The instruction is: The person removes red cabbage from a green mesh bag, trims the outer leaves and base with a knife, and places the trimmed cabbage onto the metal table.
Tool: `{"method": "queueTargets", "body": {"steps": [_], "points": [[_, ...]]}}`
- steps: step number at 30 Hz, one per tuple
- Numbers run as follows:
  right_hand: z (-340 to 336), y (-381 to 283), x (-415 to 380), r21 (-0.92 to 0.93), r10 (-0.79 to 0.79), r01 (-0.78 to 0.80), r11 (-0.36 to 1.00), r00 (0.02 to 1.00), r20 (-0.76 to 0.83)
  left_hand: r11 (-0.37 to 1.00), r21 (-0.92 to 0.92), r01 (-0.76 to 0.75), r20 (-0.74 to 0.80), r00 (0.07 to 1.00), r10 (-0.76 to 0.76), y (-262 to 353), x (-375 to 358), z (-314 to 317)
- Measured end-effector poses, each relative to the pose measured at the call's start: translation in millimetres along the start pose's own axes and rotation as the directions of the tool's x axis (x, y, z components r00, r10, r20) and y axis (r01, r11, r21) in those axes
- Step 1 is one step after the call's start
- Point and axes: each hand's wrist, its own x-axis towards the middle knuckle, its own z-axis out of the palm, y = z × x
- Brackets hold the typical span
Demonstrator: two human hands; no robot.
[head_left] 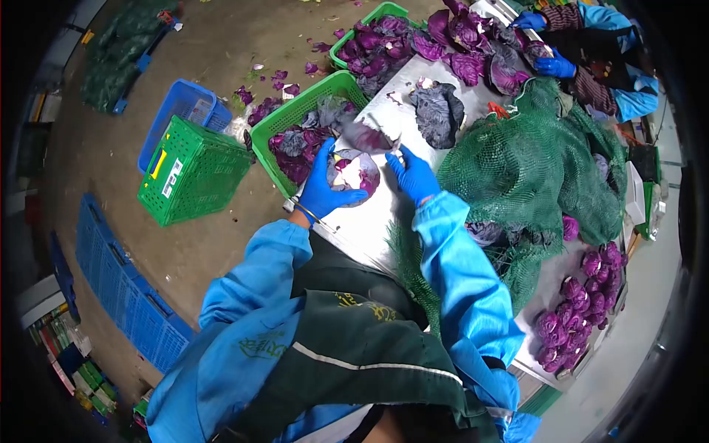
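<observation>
My left hand [325, 184], in a blue glove, is curved around the side of a purple cabbage [363, 176] above the white table, its thumb across the near side. The pale cut base of the cabbage faces up. My right hand [413, 174], also gloved, is on the right with thumb and fingers apart. Just beyond its fingertips is a loose purple cabbage leaf [368, 138], smeared by motion. A green crate [267, 151] of trimmed leaves stands at the table's left edge. Dark outer leaves [437, 114] lie on the table ahead.
A green net sack [509, 159] lies to the right, with trimmed purple cabbages [572, 317] heaped near it. Across the table are a co-worker's gloved hands [555, 65]. A second leaf crate [388, 9], a blue basket [151, 140] and an upturned green crate [203, 173] stand left.
</observation>
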Motion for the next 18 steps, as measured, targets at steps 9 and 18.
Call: {"method": "queueTargets", "body": {"steps": [9, 18], "points": [[-17, -20, -6, -0.006, 0.062, -0.062, 0.998, 0.998, 0.007, 0.947, 0.067, 0.316, -0.021, 0.949, -0.315, 17, -4, 3], [-12, -45, -20, -0.053, -0.362, 0.392, 0.918, 0.887, 0.286, 0.990, 0.038, 0.136, 0.178, 0.974, -0.140, 15, 0, -2]]}}
